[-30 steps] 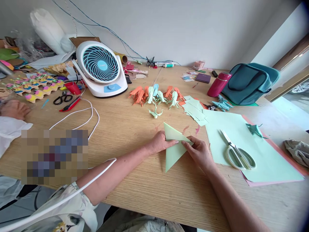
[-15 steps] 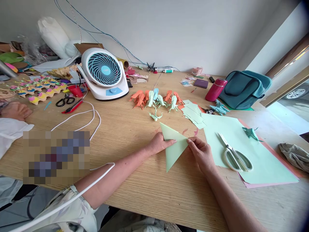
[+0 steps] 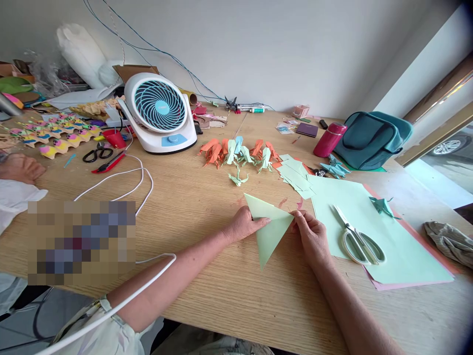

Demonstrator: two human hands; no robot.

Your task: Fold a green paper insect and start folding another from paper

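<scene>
A pale green paper folded into a triangle [image 3: 271, 229] lies on the wooden table [image 3: 207, 197], its long point toward me. My left hand [image 3: 244, 224] presses its left edge, fingers flat along the fold. My right hand [image 3: 312, 236] pinches the triangle's right corner. Both hands rest on the table.
White-handled scissors [image 3: 356, 236] lie on large green sheets [image 3: 391, 246] to the right. Folded orange and green paper figures [image 3: 240, 150] sit behind, with cut green squares [image 3: 295, 175]. A white fan [image 3: 160, 113], white cable [image 3: 121, 177], red bottle [image 3: 330, 139], teal bag [image 3: 371, 138]. Another person's hand [image 3: 18, 167] at far left.
My right hand has slid from the triangle's middle out to its right corner. The left hand stays on the left edge. The view has shifted slightly.
</scene>
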